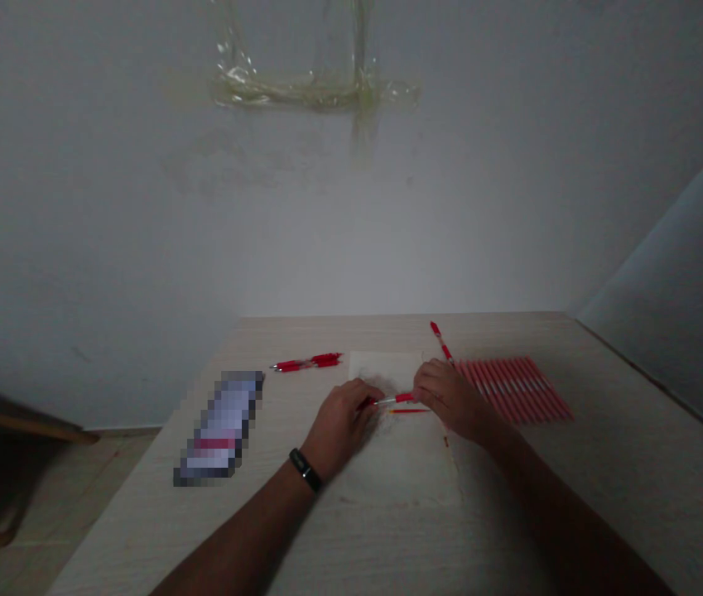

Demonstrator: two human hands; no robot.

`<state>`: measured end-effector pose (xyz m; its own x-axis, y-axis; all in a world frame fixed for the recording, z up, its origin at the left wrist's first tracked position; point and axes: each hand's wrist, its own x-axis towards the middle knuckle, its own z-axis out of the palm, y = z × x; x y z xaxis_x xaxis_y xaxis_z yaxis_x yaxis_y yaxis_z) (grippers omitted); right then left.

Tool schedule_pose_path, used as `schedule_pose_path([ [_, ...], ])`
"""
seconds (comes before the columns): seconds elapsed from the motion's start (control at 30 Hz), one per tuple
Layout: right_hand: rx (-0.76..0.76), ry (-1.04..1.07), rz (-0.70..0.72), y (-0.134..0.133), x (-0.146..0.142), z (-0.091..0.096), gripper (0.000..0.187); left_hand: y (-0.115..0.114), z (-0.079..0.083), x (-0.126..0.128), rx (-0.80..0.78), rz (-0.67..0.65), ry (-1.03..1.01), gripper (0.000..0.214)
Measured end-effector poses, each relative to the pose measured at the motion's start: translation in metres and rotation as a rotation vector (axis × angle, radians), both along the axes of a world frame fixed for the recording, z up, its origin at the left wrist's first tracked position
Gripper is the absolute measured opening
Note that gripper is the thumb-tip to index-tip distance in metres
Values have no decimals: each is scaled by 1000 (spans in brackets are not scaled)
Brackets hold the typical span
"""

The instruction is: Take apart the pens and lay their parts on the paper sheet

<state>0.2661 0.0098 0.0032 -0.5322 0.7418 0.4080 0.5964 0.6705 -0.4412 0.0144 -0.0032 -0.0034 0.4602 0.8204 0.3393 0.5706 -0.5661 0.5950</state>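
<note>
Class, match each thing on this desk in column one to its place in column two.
Column one:
1. Black wristband
2. Row of red-and-white pens
3. Pair of red pens
4. Thin red refill

Column two:
A. Right of the right hand
B. Just behind the left hand
C. On the paper, between the hands
D. Beyond the paper's left side

Pairs: 1B, 2A, 3D, 4C.

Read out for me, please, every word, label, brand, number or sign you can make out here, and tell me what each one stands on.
No word, brand, number or sign can be read.
Pixelated packet: blurred, its printing unreadable.
Two red pens: any print too small to read.
Row of red-and-white striped pens: white marks too small to read.
Pen between the hands: no legible print.
</note>
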Motion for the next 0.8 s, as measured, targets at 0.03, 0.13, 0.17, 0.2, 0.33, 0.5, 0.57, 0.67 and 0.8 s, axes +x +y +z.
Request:
schedule_pose_path([
  [0.03, -2, 9, -8, 0, 0, 0, 23, 0, 0, 0, 0, -1, 2, 13],
  [0.13, 4, 14, -21, -1, 0, 1, 18, 0, 1, 0, 8, -1, 1, 14],
  [0.17, 11, 3, -19, -1, 0, 1, 19, 0, 1, 0, 11, -2, 0, 14],
  [0.2, 15, -13, -14, -1, 0, 2, 19, 0, 1, 0, 14, -3, -2, 14],
  [0.33, 12, -44, 13, 0, 0, 1, 30, 0, 1, 0, 13, -13, -13, 13],
  [0.5, 4, -30, -2, -1, -2, 1, 30, 1, 0, 0, -2, -17, -19, 14],
  [0.57, 1, -22, 2, -2, -2, 3, 27, 1, 0, 0, -14, -26, -36, 15],
  [0.67, 4, -27, 52, -3, -2, 6, 28, 1, -1, 0, -44, -62, -72, 16],
  [0.8, -3, -33, 71, -3, -2, 7, 32, 0, 0, 0, -73, -107, -105, 19],
])
